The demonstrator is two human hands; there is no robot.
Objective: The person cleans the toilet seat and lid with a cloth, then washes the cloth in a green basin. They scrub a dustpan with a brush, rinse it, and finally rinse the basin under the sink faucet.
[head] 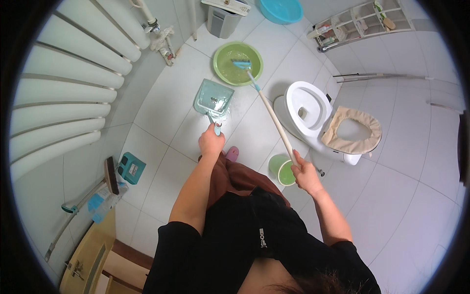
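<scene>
My left hand [212, 141] is closed around the handle of a light teal dustpan [216, 97], whose pan looks wet and lies over the tiles in front of me. A long pale pole belongs to the blue-headed brush [242, 64], and my right hand [306, 175] grips it near its top end. The brush head is inside a green basin [220, 70] that holds water; how deep the bristles sit cannot be told. Wet patches shine on the floor beside the dustpan.
A toilet [290, 106] with a cloth-covered raised seat [372, 125] stands at right. Near my right hand is a green wastebasket [276, 165]. A grey bin [219, 24] and a blue basin [281, 13] are at the back. A radiator [66, 97], another dustpan [131, 168] and a broom [111, 175] line the left.
</scene>
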